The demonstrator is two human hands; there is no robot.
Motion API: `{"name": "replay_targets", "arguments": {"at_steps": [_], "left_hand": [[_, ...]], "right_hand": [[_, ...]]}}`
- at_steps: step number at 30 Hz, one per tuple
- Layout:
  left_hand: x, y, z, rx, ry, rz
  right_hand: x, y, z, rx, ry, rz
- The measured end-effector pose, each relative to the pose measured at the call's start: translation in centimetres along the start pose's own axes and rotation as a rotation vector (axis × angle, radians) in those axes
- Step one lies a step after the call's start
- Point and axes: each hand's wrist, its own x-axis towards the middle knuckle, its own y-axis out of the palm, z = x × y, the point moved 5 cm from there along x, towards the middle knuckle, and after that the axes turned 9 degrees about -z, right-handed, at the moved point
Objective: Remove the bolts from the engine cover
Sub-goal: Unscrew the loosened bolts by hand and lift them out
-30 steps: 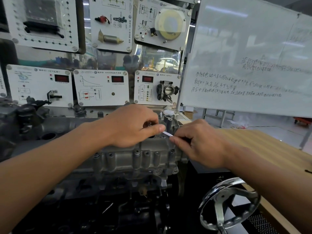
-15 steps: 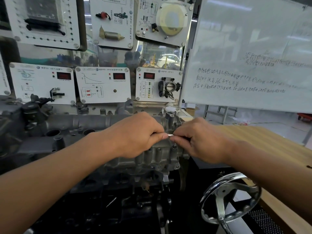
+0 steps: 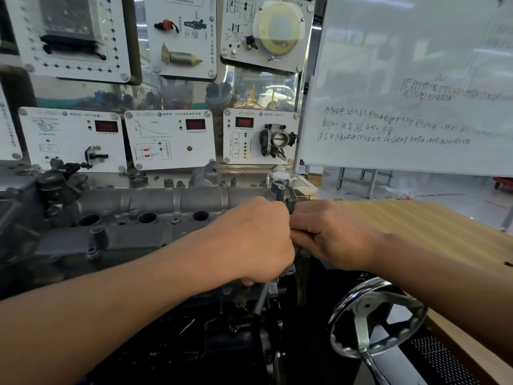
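The grey engine cover [image 3: 166,202] stretches across the left and middle, with small bolts [image 3: 175,221] still seated along it. My left hand [image 3: 249,237] is closed in a fist at the cover's right end and grips a thin metal tool [image 3: 261,299], whose shaft sticks out downward below the fist. My right hand [image 3: 333,236] meets it from the right, fingers curled and pinching the tool's upper end. The tip and the bolt under the hands are hidden.
A chrome handwheel [image 3: 374,315] sits low right, beside a wooden tabletop [image 3: 430,226]. White instrument panels [image 3: 169,138] stand behind the engine. A whiteboard [image 3: 410,87] fills the upper right. Dark engine parts [image 3: 52,184] rise at the left.
Both hands have dropped slightly and closed together. The left hand went from pinching the tool with thumb and fingers to a full fist, and the shaft now points down.
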Motion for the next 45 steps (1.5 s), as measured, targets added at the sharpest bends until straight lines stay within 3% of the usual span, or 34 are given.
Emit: {"name": "replay_targets", "arguments": {"at_steps": [4, 9, 13, 18, 24, 33, 45], "left_hand": [[-0.4, 1.9, -0.1, -0.365, -0.161, 0.244], [-1.2, 1.6, 0.7, -0.796, -0.284, 0.293], [-0.5, -1.7, 3.2, -0.596, -0.161, 0.306], [0.2, -6.2, 7.8, -0.192, 0.07, 0.097], [-1.0, -5.0, 10.1, -0.119, 0.185, 0.0], [-1.1, -4.8, 12.1, -0.094, 0.268, -0.099], [-1.4, -4.0, 12.4, -0.057, 0.302, -0.094]], "right_hand": [[-0.5, 0.5, -0.1, 0.072, 0.021, -0.052], [-0.9, 0.6, -1.2, 0.132, 0.184, -0.124], [1.5, -0.9, -0.9, 0.21, 0.281, -0.142], [4.2, 0.1, 1.4, 0.229, 0.288, 0.014], [4.5, 2.5, 2.4, 0.317, 0.406, 0.12], [6.1, 3.6, 3.2, 0.269, 0.355, 0.165], [5.3, 4.5, 2.9, 0.215, 0.334, 0.065]]}}
